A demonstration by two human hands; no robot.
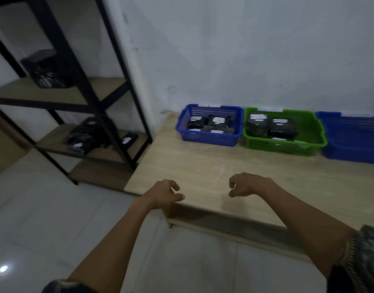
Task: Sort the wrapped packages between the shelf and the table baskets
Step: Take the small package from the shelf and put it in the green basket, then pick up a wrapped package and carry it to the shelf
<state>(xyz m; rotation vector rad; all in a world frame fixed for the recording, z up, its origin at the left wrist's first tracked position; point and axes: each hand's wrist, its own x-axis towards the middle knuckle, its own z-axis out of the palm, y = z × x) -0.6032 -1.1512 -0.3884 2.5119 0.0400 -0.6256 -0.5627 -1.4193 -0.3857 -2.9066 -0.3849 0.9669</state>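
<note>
Both hands out in front, lower middle of the frame, over the near edge of the table (pixel 203 166). Left hand (pixel 165 193) hangs palm down at the table's near left corner, fingers loosely curled, thumb and forefinger apart, gripping nothing. Right hand (pixel 247 185) is a little further in over the tabletop, wrist bent, fingers drooping in a slack curl, also gripping nothing. The hands are apart and not touching each other; whether either one touches the wood I cannot tell. Patterned sleeve (pixel 363 261) shows at lower right. Wrapped packages sit in three places. Along the wall, right of centre, three baskets stand side by side at the back of the table: small blue basket (pixel 209 139) with several black packages (pixel 210 123) carrying white labels; green basket (pixel 283 146) just beside it to the right with more dark packages (pixel 270 127); larger blue basket (pixel 351 153) cut off by the right edge, its inside not readable. At left of the frame stands the black-framed shelf (pixel 84 89) with wooden boards, close against the table's left end. Its lower board holds a loose pile of black packages (pixel 84 138) and one small package (pixel 130 139) lying apart to the right. The board above carries a dark bundle (pixel 48 70), blurred. Pale floor tiles (pixel 44 218) fill the lower left.
</note>
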